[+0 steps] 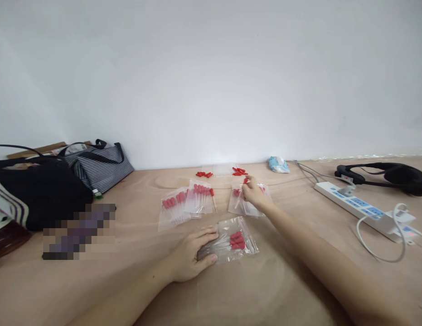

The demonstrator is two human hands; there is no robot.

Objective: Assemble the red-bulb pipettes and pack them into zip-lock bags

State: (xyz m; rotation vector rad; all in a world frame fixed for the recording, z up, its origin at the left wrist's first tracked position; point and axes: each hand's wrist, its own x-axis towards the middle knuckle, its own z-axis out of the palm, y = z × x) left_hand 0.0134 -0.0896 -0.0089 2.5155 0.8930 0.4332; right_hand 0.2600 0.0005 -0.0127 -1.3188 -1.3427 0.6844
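Near the table's front middle, my left hand is closed on the left edge of a clear zip bag, its thumb and fingers at the edge. Inside that bag lie several red-tipped droppers. Farther right, my right hand pinches a small red-topped piece above another clear bag; its lower part is unclear. Left of it, overlapping bags hold several red-tipped droppers, and one dropper lies at their right edge.
Red caps and more red caps lie at the back by the wall. A blue-white packet, a power strip with cables and a black headset are right. Striped and black bags stand left.
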